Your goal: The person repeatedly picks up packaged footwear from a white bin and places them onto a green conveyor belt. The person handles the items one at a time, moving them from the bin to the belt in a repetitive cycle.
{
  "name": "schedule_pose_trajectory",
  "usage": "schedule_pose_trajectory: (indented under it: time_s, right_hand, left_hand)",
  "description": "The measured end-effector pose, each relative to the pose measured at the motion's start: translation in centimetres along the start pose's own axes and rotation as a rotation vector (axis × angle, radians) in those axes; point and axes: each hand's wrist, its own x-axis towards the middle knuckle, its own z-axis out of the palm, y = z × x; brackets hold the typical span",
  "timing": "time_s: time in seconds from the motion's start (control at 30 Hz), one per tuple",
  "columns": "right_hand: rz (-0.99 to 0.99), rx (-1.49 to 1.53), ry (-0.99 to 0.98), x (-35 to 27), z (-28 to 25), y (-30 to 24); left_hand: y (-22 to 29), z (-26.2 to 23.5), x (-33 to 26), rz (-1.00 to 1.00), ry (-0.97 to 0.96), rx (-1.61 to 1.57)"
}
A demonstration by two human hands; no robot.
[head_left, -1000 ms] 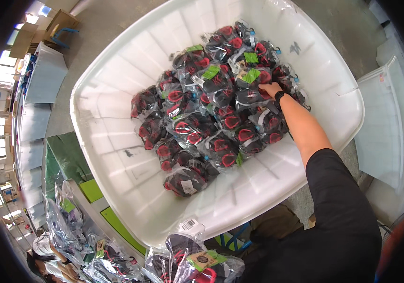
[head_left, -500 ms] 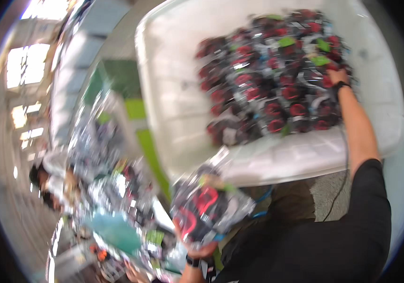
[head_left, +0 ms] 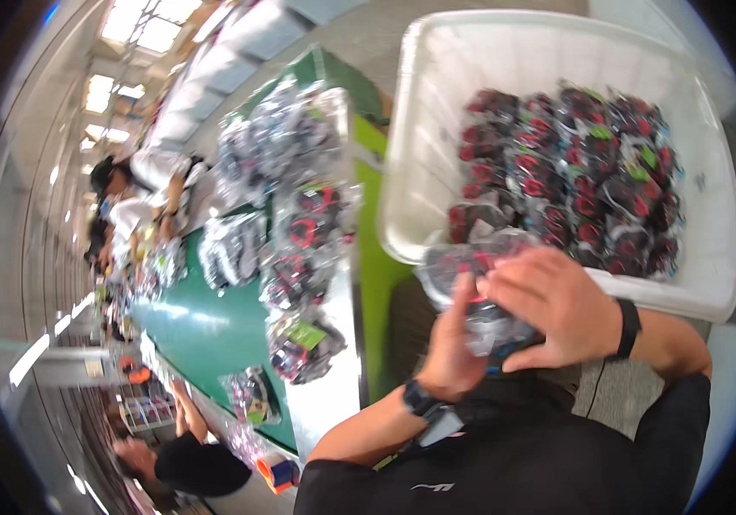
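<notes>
Both my hands hold one clear plastic bag of black and red parts (head_left: 469, 283) close to my chest. My left hand (head_left: 452, 343) grips it from below and the left, a watch on that wrist. My right hand (head_left: 557, 305) covers its right side, a black band on that wrist. Just beyond the bag stands a large white tub (head_left: 424, 154) with several more such bags (head_left: 583, 180) piled inside, some with green labels.
A long green conveyor table (head_left: 205, 326) runs on my left, carrying several bagged parts (head_left: 299, 223). Other people sit or lean along its far side (head_left: 140, 184) and at its near end (head_left: 183, 463). Grey floor lies beyond the tub.
My right hand left the tub's pile and came back to join my left hand on the bag. The view swung left, bringing the conveyor table and other workers into sight.
</notes>
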Motion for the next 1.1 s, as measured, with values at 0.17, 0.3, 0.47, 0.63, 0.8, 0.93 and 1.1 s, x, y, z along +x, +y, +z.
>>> schedule_pose_trajectory:
  time_s: [0.17,0.3,0.47,0.63,0.8,0.93,1.1]
  right_hand:
    - [0.078,-0.410,0.177,-0.7,-0.7,-2.5]
    - [0.364,-0.526,0.224,-6.8,-4.8,2.0]
    - [0.713,-0.632,0.060,-19.7,-5.8,10.4]
    - [0.789,-0.358,0.129,-26.7,-1.5,10.8]
    - [0.895,-0.181,0.074,-18.2,1.5,8.5]
    - [0.721,-0.078,0.020,-4.4,2.9,7.9]
    - [0.271,-0.209,-0.159,14.9,5.5,0.9]
  left_hand:
    - [-0.5,0.4,-1.6,-0.012,-0.351,0.144]
    - [3.1,-2.6,-6.3,0.378,-0.524,0.848]
    - [9.1,-11.0,-12.3,0.590,-0.281,1.108]
    - [13.8,-23.6,-20.8,0.881,0.434,0.893]
    - [15.9,-37.5,-28.3,1.140,1.124,0.596]
    - [17.8,-48.2,-33.2,0.858,1.666,1.162]
    - [19.4,-56.5,-35.6,0.554,1.620,0.931]
